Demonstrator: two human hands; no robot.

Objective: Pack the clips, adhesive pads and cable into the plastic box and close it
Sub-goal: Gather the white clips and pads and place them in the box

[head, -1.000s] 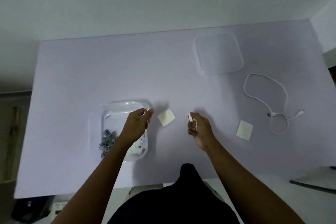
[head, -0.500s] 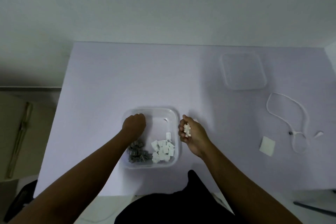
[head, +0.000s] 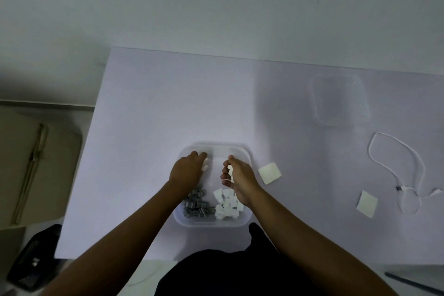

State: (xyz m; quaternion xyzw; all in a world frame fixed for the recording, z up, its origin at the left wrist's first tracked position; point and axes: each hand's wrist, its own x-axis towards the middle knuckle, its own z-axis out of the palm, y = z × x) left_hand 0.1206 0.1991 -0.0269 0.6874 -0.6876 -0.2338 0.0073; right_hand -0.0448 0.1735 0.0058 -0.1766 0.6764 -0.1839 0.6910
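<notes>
A clear plastic box (head: 242,151) stands near the table's front edge, holding grey clips (head: 197,204) at its near left and white clips (head: 227,204) at its near right. My left hand (head: 188,170) hovers over the box's left half, fingers curled with something small and white at the fingertips. Over the right half, my right hand (head: 236,176) is closed on a few white clips. One adhesive pad (head: 269,173) lies just right of the box, another adhesive pad (head: 366,204) further right. The white cable (head: 394,166) lies loose at the far right.
The clear lid (head: 338,101) lies flat at the back right of the lilac table (head: 168,103). Left of the table are a beige surface with a thin stick and a dark object on the floor. A dark rod shows at the bottom right corner.
My right hand carried its white clips left from beside the box to above its right half. My left hand stays over the box's left side. The camera view has shifted.
</notes>
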